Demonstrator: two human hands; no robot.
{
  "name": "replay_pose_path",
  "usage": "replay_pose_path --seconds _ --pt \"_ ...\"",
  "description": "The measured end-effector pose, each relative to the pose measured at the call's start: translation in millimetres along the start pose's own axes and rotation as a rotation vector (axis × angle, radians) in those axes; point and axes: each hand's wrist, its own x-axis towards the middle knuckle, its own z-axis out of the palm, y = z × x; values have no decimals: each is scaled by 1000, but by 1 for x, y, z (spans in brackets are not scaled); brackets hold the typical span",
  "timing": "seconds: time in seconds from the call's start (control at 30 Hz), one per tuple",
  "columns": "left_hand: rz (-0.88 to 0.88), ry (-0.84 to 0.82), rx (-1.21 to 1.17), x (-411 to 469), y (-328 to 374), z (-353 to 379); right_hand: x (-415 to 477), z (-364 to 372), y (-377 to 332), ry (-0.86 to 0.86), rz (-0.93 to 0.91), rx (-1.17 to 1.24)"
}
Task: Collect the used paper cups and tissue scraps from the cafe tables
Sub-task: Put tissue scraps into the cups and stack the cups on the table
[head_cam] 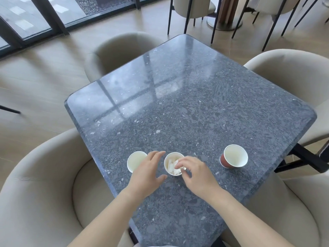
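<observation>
Three paper cups stand near the front edge of a grey speckled table [195,97]. The left cup [135,160] looks empty. The middle cup [170,162] holds crumpled white tissue scraps [171,165]. The right cup [234,156] is red-brown outside, white inside, and stands apart. My left hand [146,172] lies between the left and middle cups with fingers spread, holding nothing. My right hand [193,171] reaches over the middle cup's rim, its fingertips pinched on the tissue inside.
Beige padded armchairs surround the table: one at the near left [41,184], one at the far left [121,49], one at the right [295,73]. More chairs and a table base [225,24] stand behind. Dark-framed glass doors [35,18] line the far left.
</observation>
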Motion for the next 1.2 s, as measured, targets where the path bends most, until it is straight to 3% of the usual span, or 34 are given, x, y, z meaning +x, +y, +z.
replay_pose_path --seconds 0.23,0.43,0.6,0.97,1.07,1.2 --pt "-122 133 30 -16 -27 -17 -5 8 5 -92 -21 -227" --pt "-222 -90 260 -16 -32 -13 -1 18 7 -178 -2 -331" --pt "-167 -100 382 -1 -14 -14 -8 3 3 15 15 -226" --pt "244 65 177 47 98 -11 -43 -102 14 508 76 -298" --pt "272 19 196 51 110 0 -56 -114 28 553 132 -316" --pt "256 -63 234 42 106 16 -68 -104 51 476 246 -307"
